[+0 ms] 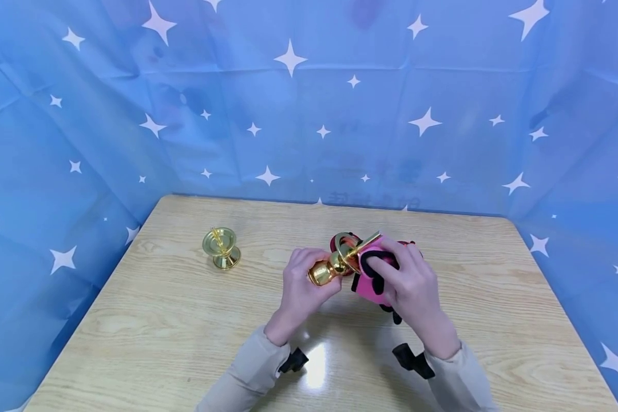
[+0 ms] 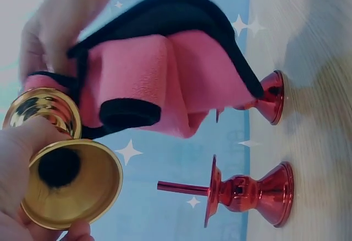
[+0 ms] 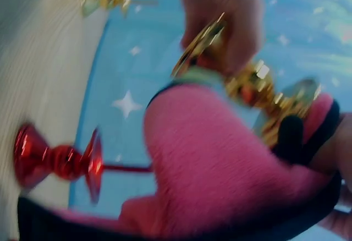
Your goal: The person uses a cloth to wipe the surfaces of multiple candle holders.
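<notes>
My left hand [image 1: 300, 289] grips a shiny gold candlestick [image 1: 320, 273] by its base end, tilted above the table. In the left wrist view the hollow underside of its flared base [image 2: 96, 197] faces the camera. My right hand [image 1: 414, 286] holds a pink cloth with black edging [image 1: 368, 290], pinched at the candlestick's dish and spike. Folds of the pink cloth [image 3: 203, 158] hang down below the fingers in the right wrist view. Part of the dish is covered by the cloth.
Another gold candlestick [image 1: 227, 261] stands upright on the wooden table [image 1: 149, 320] at the left. Behind my hands stand two red metallic candlesticks, one nearer [image 2: 239, 193] and one partly behind the cloth [image 2: 273, 98]. A blue star-patterned curtain [image 1: 288, 114] borders the table.
</notes>
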Motion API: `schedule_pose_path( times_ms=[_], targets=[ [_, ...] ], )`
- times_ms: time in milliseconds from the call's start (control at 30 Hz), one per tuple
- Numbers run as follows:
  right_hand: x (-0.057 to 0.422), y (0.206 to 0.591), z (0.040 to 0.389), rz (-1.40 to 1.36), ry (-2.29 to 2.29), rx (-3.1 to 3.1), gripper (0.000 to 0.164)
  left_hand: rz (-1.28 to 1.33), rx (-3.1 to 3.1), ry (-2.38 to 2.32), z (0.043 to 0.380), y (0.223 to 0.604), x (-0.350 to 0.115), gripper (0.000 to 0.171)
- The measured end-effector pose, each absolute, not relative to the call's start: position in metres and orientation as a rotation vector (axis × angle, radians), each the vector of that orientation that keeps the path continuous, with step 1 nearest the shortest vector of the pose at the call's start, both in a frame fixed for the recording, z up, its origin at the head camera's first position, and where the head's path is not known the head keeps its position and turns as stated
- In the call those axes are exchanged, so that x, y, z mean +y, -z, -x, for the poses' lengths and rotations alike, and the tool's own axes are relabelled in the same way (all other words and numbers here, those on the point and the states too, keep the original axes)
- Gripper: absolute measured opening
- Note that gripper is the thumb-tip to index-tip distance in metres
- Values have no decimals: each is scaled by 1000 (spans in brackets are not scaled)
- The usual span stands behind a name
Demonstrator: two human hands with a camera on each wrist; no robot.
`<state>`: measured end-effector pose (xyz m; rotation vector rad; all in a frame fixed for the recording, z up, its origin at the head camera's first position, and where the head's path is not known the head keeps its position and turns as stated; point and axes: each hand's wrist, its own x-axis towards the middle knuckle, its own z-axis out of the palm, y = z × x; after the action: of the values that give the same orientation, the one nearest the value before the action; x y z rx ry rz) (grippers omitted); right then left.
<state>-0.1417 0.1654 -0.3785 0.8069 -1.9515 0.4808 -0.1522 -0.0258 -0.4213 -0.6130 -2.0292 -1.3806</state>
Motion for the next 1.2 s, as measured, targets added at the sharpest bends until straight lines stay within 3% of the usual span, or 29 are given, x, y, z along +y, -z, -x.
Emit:
schedule_pose_path(
  times_ms=[267, 833, 1200],
  targets=[
    [175, 387, 156, -736, -524, -1918, 28, 643, -2046, 1420, 154, 418, -25, 31],
    [162, 372, 127, -770, -524, -1938, 31, 588, -2062, 1331, 162, 419, -32, 30],
    [169, 385, 139, -827, -577, -1985, 32, 720, -2074, 1452, 156, 416, -34, 29]
  ],
)
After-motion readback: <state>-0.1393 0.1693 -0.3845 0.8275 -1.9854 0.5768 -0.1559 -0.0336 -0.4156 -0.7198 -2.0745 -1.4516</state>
